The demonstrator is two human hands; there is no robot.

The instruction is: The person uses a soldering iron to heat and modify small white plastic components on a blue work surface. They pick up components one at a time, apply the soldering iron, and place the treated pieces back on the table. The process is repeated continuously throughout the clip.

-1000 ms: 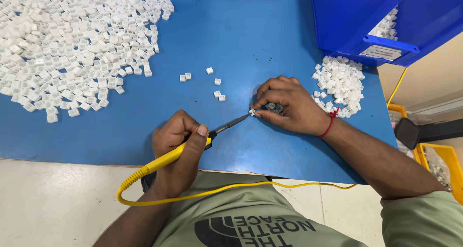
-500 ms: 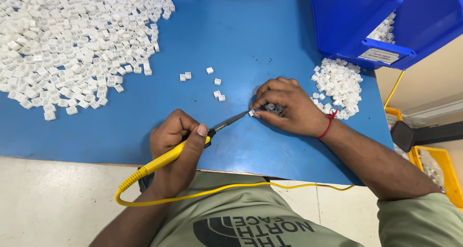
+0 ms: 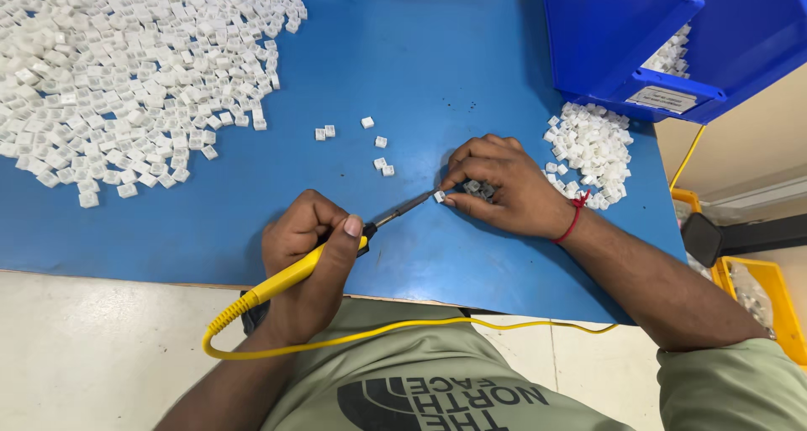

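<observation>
My left hand (image 3: 311, 254) grips a yellow-handled soldering iron (image 3: 303, 267), its dark metal tip reaching right to a small white plastic part (image 3: 439, 196). My right hand (image 3: 504, 187) pinches that part against the blue table (image 3: 437, 78) and cups a few more small parts under its fingers. A red thread is tied round my right wrist. The iron's yellow cord (image 3: 403, 330) loops across my lap.
A large spread of small white parts (image 3: 126, 69) covers the table's left. A smaller heap (image 3: 593, 149) lies right of my right hand, a few loose parts (image 3: 374, 141) in the middle. Blue bins (image 3: 639, 36) stand at top right, a yellow tray (image 3: 769, 292) at the right.
</observation>
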